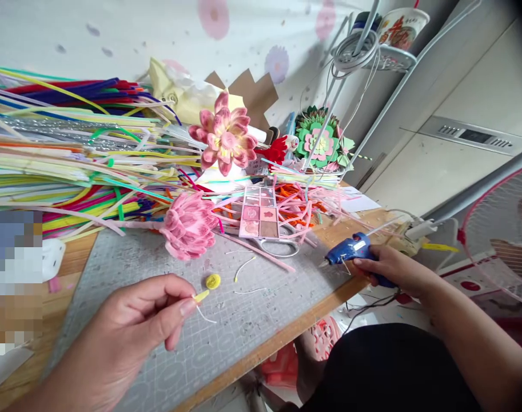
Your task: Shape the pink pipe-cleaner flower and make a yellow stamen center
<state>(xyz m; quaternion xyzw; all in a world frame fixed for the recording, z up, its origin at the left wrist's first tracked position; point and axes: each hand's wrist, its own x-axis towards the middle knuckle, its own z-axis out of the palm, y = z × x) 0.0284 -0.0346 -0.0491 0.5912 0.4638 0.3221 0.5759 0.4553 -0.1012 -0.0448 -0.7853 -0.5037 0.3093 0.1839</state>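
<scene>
Between thumb and fingers, my left hand (153,315) pinches a small yellow piece (202,296) with a thin white strand hanging from it. Just beyond it a yellow coiled disc (213,281) lies on the grey cutting mat (243,320). My right hand (387,266) grips a blue hot glue gun (350,249) at the mat's right edge, its nozzle pointing left. A pink fuzzy flower (190,226) lies behind my left hand. Farther back stands an open pink flower (226,134) with a pale yellow centre. Short white strands (244,269) with yellow tips are scattered on the mat.
Bundles of coloured pipe cleaners (72,154) fill the back left. A makeup palette (259,213) sits over scissors (280,247) beside pink and orange stems. Green-pink paper flowers (316,143) stand behind. A power strip (419,230) and a pink fan (501,229) are at right.
</scene>
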